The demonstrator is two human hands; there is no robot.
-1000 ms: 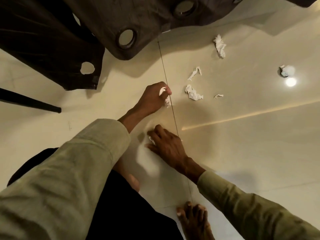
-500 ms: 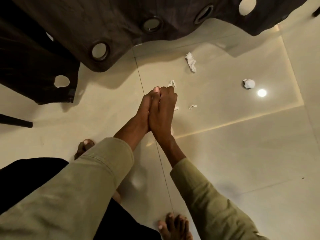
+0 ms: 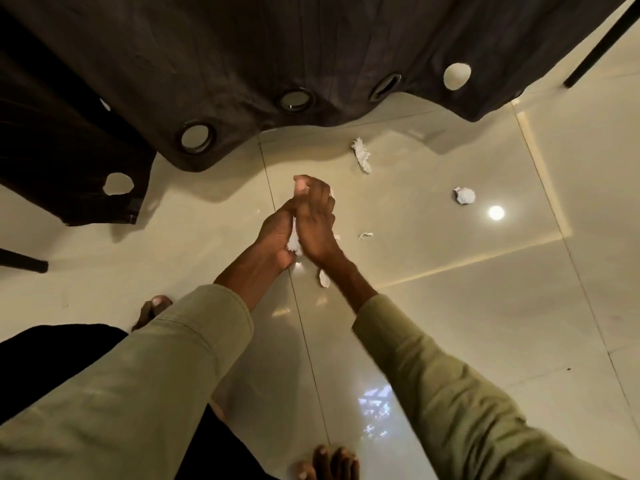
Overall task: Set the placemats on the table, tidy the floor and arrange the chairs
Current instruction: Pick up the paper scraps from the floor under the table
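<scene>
A person looks down at a glossy cream tiled floor [image 3: 450, 323], both arms in olive-green sleeves reaching forward. The left hand [image 3: 273, 237] and right hand [image 3: 317, 220] are pressed together palm to palm above the floor, closed around a wad of white tissue [image 3: 294, 242] that shows in the gap between the palms near the wrists. A small white scrap [image 3: 324, 278] shows just below the right wrist; whether it hangs from the wad or lies on the floor cannot be told.

More litter lies on the same large tile. A crumpled strip of tissue [image 3: 362, 154] sits beyond the hands, close to the hem of a dark curtain [image 3: 277, 46]. A balled-up tissue [image 3: 464, 195] lies further right, beside a bright round reflection of a light. A thin sliver of paper [image 3: 365, 235] lies just right of the hands.

The curtain, with metal-ringed eyelets, drapes across the far edge of the floor. A dark chair leg [image 3: 24, 261] enters at the left edge and another [image 3: 602, 43] at the upper right corner. Bare toes show at the near edge.
</scene>
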